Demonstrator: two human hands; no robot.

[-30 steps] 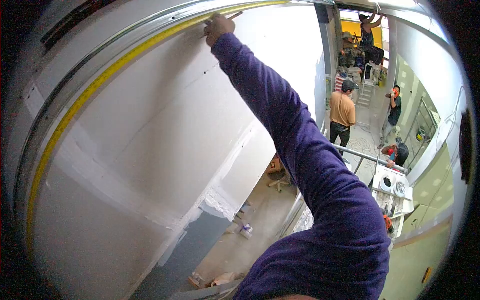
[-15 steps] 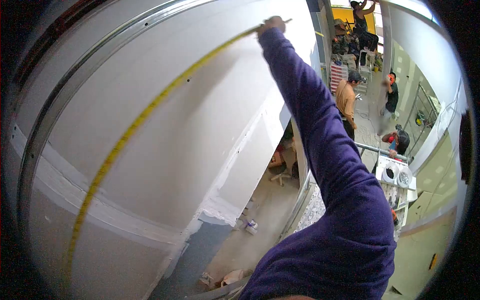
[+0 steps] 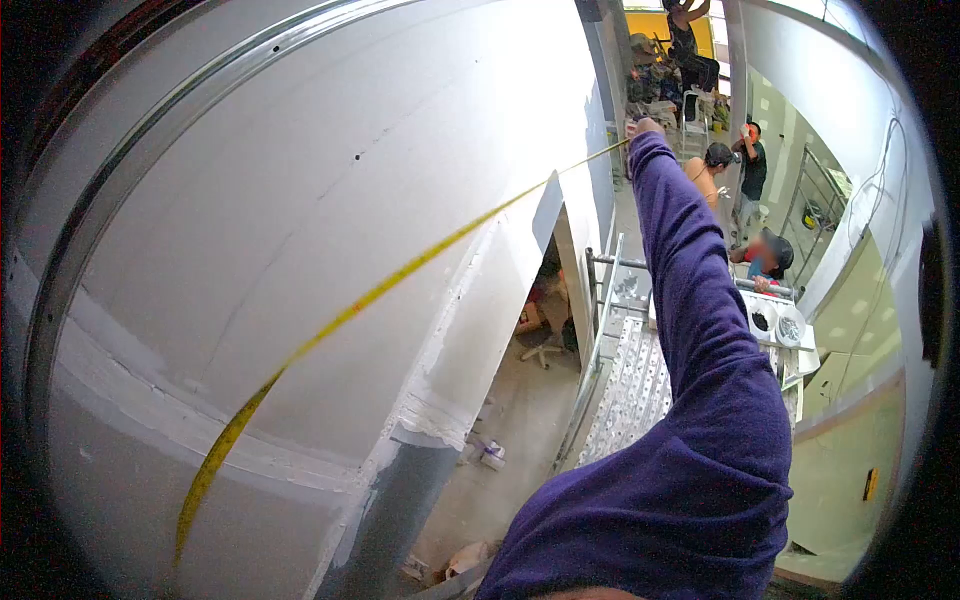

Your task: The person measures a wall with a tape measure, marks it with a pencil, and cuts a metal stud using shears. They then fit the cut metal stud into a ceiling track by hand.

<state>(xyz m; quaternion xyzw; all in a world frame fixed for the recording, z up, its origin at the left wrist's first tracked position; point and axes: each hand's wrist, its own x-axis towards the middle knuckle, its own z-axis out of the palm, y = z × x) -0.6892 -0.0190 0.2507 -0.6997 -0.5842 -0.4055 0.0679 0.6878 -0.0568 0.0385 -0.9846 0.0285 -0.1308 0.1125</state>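
My right hand (image 3: 646, 127), at the end of an outstretched purple sleeve (image 3: 690, 250), is closed on one end of a yellow tape measure (image 3: 352, 308). The blade stretches from there down to the lower left and twists where it bends. It hangs in front of a pale plasterboard wall (image 3: 300, 200) with faint lines and a small dark hole. The tape's lower end runs into the dark edge of the view. My left hand is out of view.
A metal scaffold platform (image 3: 628, 385) with rails lies below my arm, carrying tubs of fixings (image 3: 790, 328). Several people work beyond it, one in an orange top (image 3: 703, 180). A curved metal track (image 3: 120, 150) edges the wall. Cables (image 3: 880, 170) hang at right.
My right hand has moved right and down, away from the wall, carrying the tape end. The tape now slants lower and twists. The view has shifted slightly; the orange-topped person leans lower.
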